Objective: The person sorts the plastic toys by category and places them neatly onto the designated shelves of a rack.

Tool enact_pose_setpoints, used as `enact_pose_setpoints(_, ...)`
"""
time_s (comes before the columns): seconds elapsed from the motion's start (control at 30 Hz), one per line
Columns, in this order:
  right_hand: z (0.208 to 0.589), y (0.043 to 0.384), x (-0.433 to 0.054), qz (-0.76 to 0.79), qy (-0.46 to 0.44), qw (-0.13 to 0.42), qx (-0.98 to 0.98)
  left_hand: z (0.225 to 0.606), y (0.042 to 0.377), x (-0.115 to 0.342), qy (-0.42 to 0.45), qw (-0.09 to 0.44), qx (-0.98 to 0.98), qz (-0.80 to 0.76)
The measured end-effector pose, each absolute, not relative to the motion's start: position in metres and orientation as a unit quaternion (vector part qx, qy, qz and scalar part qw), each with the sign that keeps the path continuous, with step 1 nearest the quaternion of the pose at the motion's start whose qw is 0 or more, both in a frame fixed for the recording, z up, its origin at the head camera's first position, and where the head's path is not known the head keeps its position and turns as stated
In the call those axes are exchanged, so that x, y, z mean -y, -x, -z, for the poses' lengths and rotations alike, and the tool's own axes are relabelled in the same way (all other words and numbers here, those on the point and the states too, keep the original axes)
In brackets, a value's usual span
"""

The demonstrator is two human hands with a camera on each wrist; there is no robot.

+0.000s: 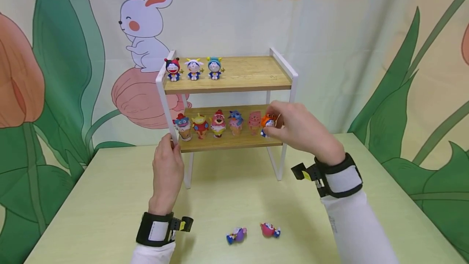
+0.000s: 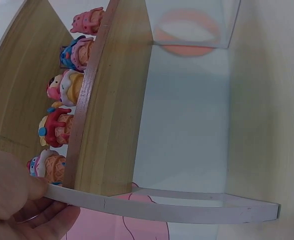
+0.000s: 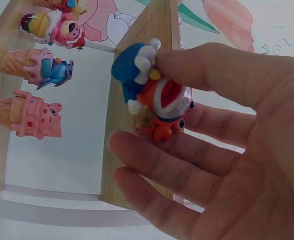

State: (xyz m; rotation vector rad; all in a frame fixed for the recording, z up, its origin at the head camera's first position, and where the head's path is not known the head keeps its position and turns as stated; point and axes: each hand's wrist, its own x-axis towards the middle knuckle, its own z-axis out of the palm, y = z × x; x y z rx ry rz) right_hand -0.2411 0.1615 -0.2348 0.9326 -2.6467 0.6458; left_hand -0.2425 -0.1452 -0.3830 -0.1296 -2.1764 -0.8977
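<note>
We see the right hand (image 1: pixel 297 127) pinching an orange-hooded figurine (image 1: pixel 268 122) between thumb and fingers, its other fingers loosely bent in the right wrist view. The figurine is at the right end of the lower shelf (image 1: pixel 234 144), beside the pink cone figure (image 1: pixel 255 122); we cannot tell whether it touches the board. The left hand (image 1: pixel 167 170) grips the left post (image 1: pixel 167 111) of the white frame, near the shelf's front left corner, thumb and fingers on either side of the bar.

Along the lower shelf we count five cone figures, upright in a row, with a strip of wood between them and the front edge. The row's left end stands close to the gripped post; above their heads there is a gap to the board overhead.

On the upper shelf (image 1: pixel 253 72), three seated figurines (image 1: pixel 193 69) gather at the left, and bare wood runs from them to the right side rail (image 1: pixel 286 66).

In front of the rack, a purple figurine (image 1: pixel 237 234) and a red figurine (image 1: pixel 270 230) lie on the table (image 1: pixel 220 199), apart from each other, with open tabletop between them and the rack's feet.
</note>
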Motion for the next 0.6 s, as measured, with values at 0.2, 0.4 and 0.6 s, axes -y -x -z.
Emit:
enact_pose_setpoints(0.2,0.226,0.245,-0.158,-0.221,-0.327,0.145,0.907,0.383,0.242,0.147,0.05,0.381,0.852,0.355)
enact_pose_setpoints(0.4,0.217,0.249,-0.157,-0.236,-0.319,0.149,0.906,0.385,0.243,0.146,0.052,0.378,0.852,0.358)
enact_pose_setpoints(0.6,0.203,0.254,-0.153,-0.235,-0.315,0.166,0.904,0.383,0.243,0.147,0.054,0.382,0.852,0.355)
